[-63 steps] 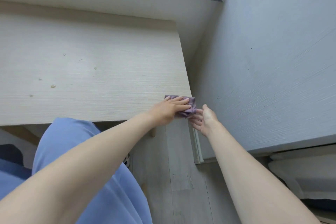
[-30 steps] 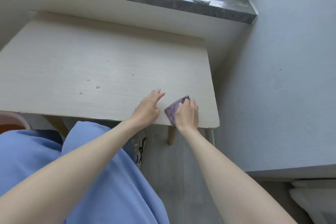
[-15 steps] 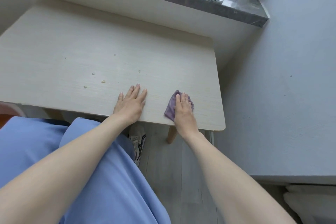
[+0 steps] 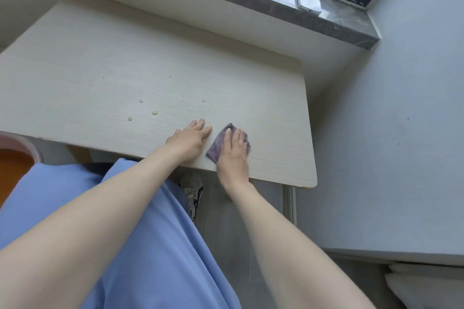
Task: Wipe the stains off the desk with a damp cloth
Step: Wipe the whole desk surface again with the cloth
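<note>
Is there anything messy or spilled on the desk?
Yes. A few small wet-looking blobs dot the desk, beyond and left of the left hand. They stand out on the pale wood. The purple cloth, under the right hand, lies to their right, not on them.

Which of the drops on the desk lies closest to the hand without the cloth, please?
The rightmost drop, just beyond the left hand, which rests flat on the desk; the other drops all lie further to the left.
</note>
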Available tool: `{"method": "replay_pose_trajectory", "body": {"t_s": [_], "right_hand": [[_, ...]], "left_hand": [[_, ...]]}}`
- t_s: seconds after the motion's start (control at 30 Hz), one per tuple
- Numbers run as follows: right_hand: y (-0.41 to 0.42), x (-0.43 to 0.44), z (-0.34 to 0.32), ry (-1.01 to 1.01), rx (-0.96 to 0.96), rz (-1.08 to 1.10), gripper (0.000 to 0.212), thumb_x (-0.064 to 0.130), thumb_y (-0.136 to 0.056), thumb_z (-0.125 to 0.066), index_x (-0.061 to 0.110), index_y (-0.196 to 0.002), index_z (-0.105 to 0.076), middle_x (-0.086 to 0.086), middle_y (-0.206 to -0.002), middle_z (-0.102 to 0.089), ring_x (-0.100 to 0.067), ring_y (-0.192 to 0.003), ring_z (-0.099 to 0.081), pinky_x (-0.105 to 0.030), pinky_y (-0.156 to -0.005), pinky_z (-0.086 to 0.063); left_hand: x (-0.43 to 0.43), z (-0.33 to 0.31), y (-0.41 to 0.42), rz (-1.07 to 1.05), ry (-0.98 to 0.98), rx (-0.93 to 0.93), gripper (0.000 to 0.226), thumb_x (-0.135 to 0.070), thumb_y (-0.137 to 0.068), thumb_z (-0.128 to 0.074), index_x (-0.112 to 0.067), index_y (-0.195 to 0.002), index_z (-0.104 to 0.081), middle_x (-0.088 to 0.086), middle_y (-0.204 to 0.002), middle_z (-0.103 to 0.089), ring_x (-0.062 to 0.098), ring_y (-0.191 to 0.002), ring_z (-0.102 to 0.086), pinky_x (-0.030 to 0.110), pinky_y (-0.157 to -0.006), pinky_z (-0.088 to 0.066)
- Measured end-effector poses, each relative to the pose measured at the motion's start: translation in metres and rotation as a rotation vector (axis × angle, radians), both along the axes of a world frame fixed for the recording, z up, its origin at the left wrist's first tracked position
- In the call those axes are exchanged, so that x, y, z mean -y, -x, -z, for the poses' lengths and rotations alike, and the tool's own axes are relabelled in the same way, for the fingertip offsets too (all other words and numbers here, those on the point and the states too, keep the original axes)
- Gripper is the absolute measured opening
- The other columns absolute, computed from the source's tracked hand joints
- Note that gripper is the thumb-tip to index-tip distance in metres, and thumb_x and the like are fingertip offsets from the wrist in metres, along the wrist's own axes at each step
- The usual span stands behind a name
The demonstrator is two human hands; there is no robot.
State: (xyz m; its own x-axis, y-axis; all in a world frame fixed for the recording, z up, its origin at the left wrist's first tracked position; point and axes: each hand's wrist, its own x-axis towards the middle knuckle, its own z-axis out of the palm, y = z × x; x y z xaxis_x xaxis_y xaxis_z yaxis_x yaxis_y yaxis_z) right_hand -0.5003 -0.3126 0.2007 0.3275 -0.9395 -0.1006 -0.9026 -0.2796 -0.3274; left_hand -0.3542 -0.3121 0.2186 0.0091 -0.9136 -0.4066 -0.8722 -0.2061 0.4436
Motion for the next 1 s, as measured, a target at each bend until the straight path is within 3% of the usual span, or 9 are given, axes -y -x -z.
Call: {"method": "replay_pose_trajectory", "body": {"t_s": [0.13,0.3,0.4,0.5,0.57,0.67,0.83,0.9,1.0], "right_hand": [[0.033,0.028,-0.006,-0.021,-0.066,-0.316,0.054,0.017,-0.103,-0.027,0.010,-0.152,-0.006,-0.012,-0.159,0.003,-0.025,-0.147,0.004,-0.037,-0.120,0.000],[0.015,0.047,-0.010,-0.034,-0.085,0.055,0.061,0.007,-0.099,-0.031,0.006,-0.151,0.001,-0.016,-0.158,0.009,-0.027,-0.146,0.011,-0.035,-0.117,0.007],[0.011,0.027,-0.001,-0.026,-0.012,-0.102,0.056,0.012,-0.102,-0.027,0.007,-0.151,-0.002,-0.015,-0.158,0.008,-0.026,-0.147,0.009,-0.034,-0.117,0.007],[0.038,0.060,-0.008,-0.070,-0.146,-0.324,0.057,0.033,-0.104,-0.022,0.011,-0.152,0.000,-0.010,-0.159,0.008,-0.023,-0.147,0.008,-0.037,-0.120,0.001],[0.039,0.080,-0.012,-0.144,-0.208,-0.242,0.061,0.040,-0.102,-0.022,0.011,-0.152,-0.003,-0.009,-0.158,0.011,-0.025,-0.147,0.011,-0.041,-0.120,-0.001],[0.011,0.061,-0.012,-0.147,-0.119,-0.057,0.066,0.043,-0.101,-0.027,0.010,-0.152,-0.001,-0.012,-0.158,0.013,-0.027,-0.146,0.013,-0.039,-0.119,0.006],[0.029,0.078,-0.025,-0.296,-0.132,-0.306,0.060,0.033,-0.103,-0.027,0.012,-0.152,0.002,-0.011,-0.158,0.014,-0.022,-0.146,0.015,-0.031,-0.116,0.008],[0.025,0.094,-0.031,-0.380,-0.101,-0.220,0.058,0.032,-0.104,-0.025,0.011,-0.152,0.001,-0.013,-0.158,0.013,-0.024,-0.146,0.015,-0.034,-0.116,0.008],[-0.016,0.077,-0.018,-0.250,-0.066,-0.037,0.062,0.035,-0.103,-0.026,0.008,-0.151,0.001,-0.015,-0.157,0.014,-0.029,-0.145,0.015,-0.041,-0.116,0.007]], "left_hand": [[0.001,0.006,-0.004,0.022,0.014,-0.021,0.053,-0.013,-0.100,-0.026,-0.024,-0.151,-0.013,-0.004,-0.159,0.001,0.011,-0.146,0.001,0.044,-0.119,-0.010],[0.004,0.007,-0.007,0.007,0.024,-0.028,0.057,-0.008,-0.099,-0.026,-0.023,-0.151,-0.010,-0.006,-0.159,0.000,0.009,-0.146,0.000,0.042,-0.119,-0.011],[0.006,0.001,-0.007,0.025,0.015,-0.016,0.053,-0.008,-0.100,-0.024,-0.018,-0.151,-0.012,-0.001,-0.159,0.000,0.012,-0.146,-0.001,0.036,-0.119,-0.009],[0.009,-0.006,-0.006,0.040,-0.002,-0.002,0.054,-0.003,-0.099,-0.023,-0.015,-0.151,-0.015,0.003,-0.159,-0.002,0.016,-0.147,-0.004,0.028,-0.118,-0.007],[0.010,-0.009,-0.006,0.044,0.005,0.017,0.053,-0.003,-0.099,-0.023,-0.016,-0.151,-0.016,0.003,-0.159,-0.002,0.016,-0.147,-0.005,0.027,-0.117,-0.008],[0.007,-0.008,-0.005,0.053,0.002,0.036,0.052,-0.006,-0.101,-0.023,-0.017,-0.151,-0.016,0.003,-0.159,-0.002,0.016,-0.147,-0.004,0.029,-0.117,-0.010],[0.019,-0.027,-0.007,0.138,-0.094,0.099,0.046,-0.010,-0.100,-0.027,-0.012,-0.147,-0.029,0.009,-0.157,-0.017,0.024,-0.144,-0.020,0.029,-0.115,-0.020],[0.032,-0.041,-0.012,0.136,-0.068,0.109,0.043,-0.015,-0.100,-0.033,-0.010,-0.143,-0.038,0.010,-0.153,-0.028,0.026,-0.140,-0.029,0.030,-0.111,-0.025],[0.043,-0.045,-0.028,0.034,0.046,0.229,0.050,-0.024,-0.101,-0.034,-0.008,-0.147,-0.025,0.009,-0.159,-0.005,0.021,-0.147,-0.003,0.043,-0.117,-0.010]]}}
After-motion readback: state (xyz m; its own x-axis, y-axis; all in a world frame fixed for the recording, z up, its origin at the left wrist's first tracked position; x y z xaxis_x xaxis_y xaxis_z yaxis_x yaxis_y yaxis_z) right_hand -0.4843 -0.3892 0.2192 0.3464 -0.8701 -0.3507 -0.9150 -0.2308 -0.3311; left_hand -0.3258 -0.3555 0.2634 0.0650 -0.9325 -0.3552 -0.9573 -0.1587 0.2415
